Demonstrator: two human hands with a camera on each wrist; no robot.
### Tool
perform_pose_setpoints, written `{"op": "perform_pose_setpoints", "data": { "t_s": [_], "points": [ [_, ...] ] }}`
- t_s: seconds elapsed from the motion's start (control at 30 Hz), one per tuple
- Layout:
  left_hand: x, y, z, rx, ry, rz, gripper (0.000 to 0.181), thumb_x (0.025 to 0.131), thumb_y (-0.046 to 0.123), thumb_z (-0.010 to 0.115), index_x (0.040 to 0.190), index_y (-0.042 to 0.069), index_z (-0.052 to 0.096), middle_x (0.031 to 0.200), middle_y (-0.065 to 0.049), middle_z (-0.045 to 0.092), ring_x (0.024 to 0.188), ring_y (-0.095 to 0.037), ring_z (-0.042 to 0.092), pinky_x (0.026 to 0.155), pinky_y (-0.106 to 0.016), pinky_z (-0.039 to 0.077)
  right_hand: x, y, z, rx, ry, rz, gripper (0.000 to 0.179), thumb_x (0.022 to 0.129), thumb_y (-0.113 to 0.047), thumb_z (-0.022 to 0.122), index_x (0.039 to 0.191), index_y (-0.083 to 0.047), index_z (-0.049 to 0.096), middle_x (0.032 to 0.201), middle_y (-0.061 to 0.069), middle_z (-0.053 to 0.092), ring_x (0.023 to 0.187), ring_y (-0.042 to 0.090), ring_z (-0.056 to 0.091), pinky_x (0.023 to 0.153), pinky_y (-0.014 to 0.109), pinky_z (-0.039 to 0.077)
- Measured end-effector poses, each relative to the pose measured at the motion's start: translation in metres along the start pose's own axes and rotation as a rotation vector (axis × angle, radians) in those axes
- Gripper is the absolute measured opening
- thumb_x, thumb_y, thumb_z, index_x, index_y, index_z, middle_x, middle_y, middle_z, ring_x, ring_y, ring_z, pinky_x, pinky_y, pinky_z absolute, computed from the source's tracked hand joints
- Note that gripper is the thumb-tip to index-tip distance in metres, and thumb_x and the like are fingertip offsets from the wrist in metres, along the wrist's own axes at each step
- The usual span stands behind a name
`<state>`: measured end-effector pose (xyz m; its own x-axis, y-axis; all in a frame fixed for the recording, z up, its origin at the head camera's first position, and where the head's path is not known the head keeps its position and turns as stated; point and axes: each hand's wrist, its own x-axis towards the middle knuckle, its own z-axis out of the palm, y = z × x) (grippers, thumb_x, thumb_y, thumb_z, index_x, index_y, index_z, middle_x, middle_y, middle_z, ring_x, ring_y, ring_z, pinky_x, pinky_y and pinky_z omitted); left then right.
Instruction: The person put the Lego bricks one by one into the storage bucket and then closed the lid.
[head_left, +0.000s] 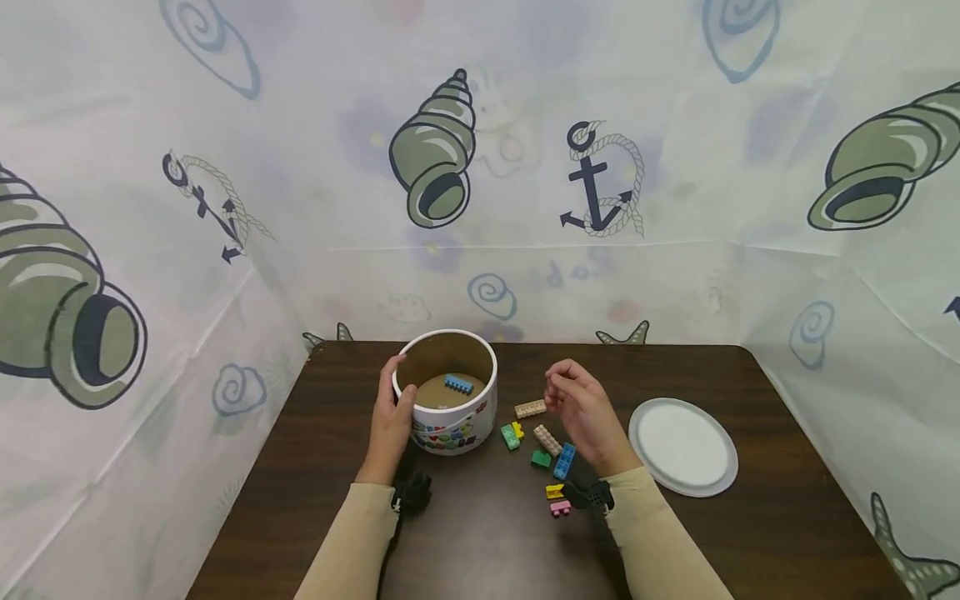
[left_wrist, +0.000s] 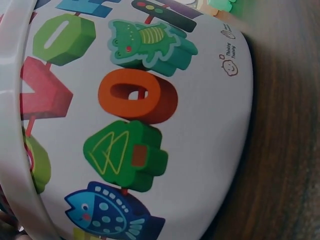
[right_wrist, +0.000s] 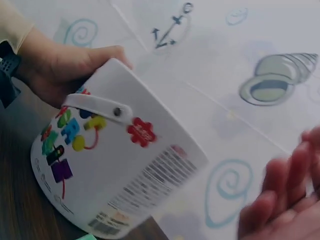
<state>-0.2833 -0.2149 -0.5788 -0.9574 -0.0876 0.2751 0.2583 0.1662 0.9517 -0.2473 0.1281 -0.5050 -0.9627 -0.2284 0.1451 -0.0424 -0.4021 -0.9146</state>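
Observation:
My left hand (head_left: 390, 421) grips the rim of a white round bucket (head_left: 457, 435), thumb over the near side. Inside, on the bucket's floor, lies a blue toy building block (head_left: 458, 384). The left wrist view is filled by the bucket's printed wall (left_wrist: 200, 120). To the right of the bucket, my right hand (head_left: 588, 417) hovers over loose blocks, its fingers loosely bent with nothing seen between them. Close by it are a tan block (head_left: 530, 408), another tan block (head_left: 547, 439) and a blue block (head_left: 565, 461). The bucket's handle (right_wrist: 95, 105) hangs against its side.
A light green block (head_left: 510, 437) touches a small yellow one (head_left: 518, 429) beside the bucket. Nearer me lie a dark green block (head_left: 541, 459), a yellow block (head_left: 554, 492) and a pink block (head_left: 560, 507). A white round lid (head_left: 684, 446) rests at the right of the brown table (head_left: 465, 533).

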Motion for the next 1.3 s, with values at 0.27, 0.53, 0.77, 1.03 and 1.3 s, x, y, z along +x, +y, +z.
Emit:
{"op": "perform_pose_setpoints", "data": {
  "t_s": [0.27,0.53,0.77,1.03,1.3],
  "points": [
    [-0.003,0.031,0.0,-0.018,-0.002,-0.016,0.064,0.108,0.024,0.058,0.167,0.017,0.037,0.175,-0.018,0.034,0.156,-0.051,0.036,0.125,-0.068,0.027,-0.023,0.002,-0.033,-0.285,0.109,0.216,0.014,0.11,-0.026,0.064,0.115,-0.013,0.065,0.097,0.001,0.058,0.091,0.022,0.056,0.086,0.034,0.049],
    [-0.005,0.037,0.0,-0.018,-0.002,-0.022,0.064,0.107,0.021,0.056,0.168,0.017,0.036,0.175,-0.019,0.033,0.157,-0.048,0.034,0.125,-0.068,0.025,-0.049,0.026,-0.056,-0.507,-0.067,0.353,0.036,0.107,-0.025,0.07,0.129,0.002,0.059,0.105,0.011,0.06,0.092,0.027,0.056,0.079,0.034,0.048],
    [0.005,0.006,-0.002,-0.011,0.021,0.004,0.059,0.109,0.028,0.057,0.165,0.034,0.039,0.174,-0.006,0.037,0.156,-0.043,0.037,0.126,-0.066,0.026,-0.061,0.048,-0.071,-0.575,-0.183,0.367,0.031,0.102,-0.021,0.077,0.126,-0.005,0.067,0.106,0.008,0.063,0.082,0.021,0.056,0.067,0.027,0.048],
    [0.003,0.005,-0.001,-0.011,0.008,0.008,0.058,0.11,0.031,0.058,0.164,0.036,0.04,0.173,-0.004,0.038,0.156,-0.04,0.038,0.126,-0.065,0.026,-0.07,0.055,-0.075,-0.625,-0.302,0.296,0.047,0.09,-0.014,0.089,0.131,-0.008,0.067,0.108,0.016,0.054,0.076,0.011,0.051,0.064,0.021,0.046],
    [0.0,0.003,0.0,-0.011,0.0,0.0,0.057,0.11,0.032,0.057,0.164,0.037,0.04,0.173,-0.006,0.037,0.155,-0.043,0.04,0.125,-0.068,0.028,-0.075,0.061,-0.071,-0.826,-0.359,0.194,0.045,0.087,-0.019,0.093,0.128,-0.013,0.073,0.109,0.016,0.055,0.075,0.007,0.053,0.065,0.02,0.047]
  ]
}}
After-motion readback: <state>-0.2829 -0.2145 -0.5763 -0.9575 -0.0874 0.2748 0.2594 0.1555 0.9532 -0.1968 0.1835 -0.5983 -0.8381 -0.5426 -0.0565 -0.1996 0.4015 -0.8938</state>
